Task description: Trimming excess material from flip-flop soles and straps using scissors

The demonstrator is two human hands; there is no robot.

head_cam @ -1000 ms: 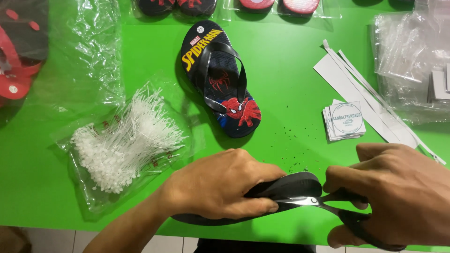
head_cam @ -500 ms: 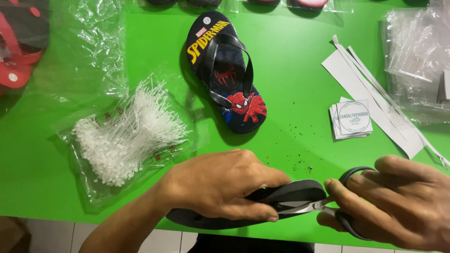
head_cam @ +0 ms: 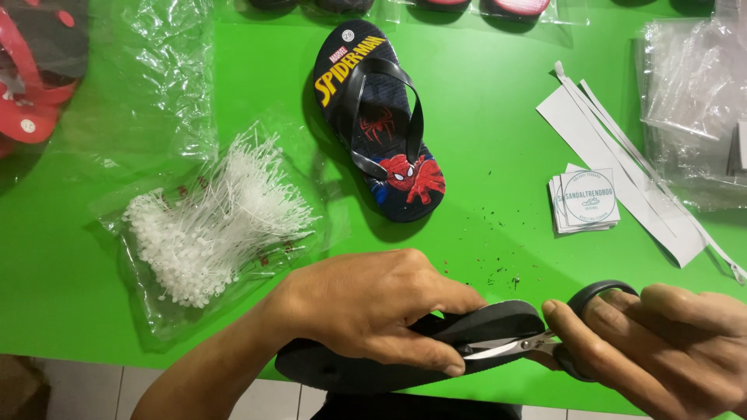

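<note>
My left hand (head_cam: 373,311) grips a black flip-flop (head_cam: 366,372) held on its side at the near edge of the green table (head_cam: 482,101). My right hand (head_cam: 661,342) holds black-handled scissors (head_cam: 537,342), whose blades touch the sandal's edge just right of my left fingers. A second flip-flop (head_cam: 381,117), dark blue with a red cartoon figure and black straps, lies flat in the middle of the table, apart from both hands.
A clear bag of white plastic tag pins (head_cam: 210,225) lies left of centre. A stack of white round-printed labels (head_cam: 585,201) and white paper strips (head_cam: 622,171) sit at the right. Clear plastic bags (head_cam: 692,85) fill the right edge, red sandals (head_cam: 31,85) the left.
Both hands with the black sandal and scissors have stayed at the near edge; the right hand has shifted slightly right and lower. The camera view has tilted a little.
</note>
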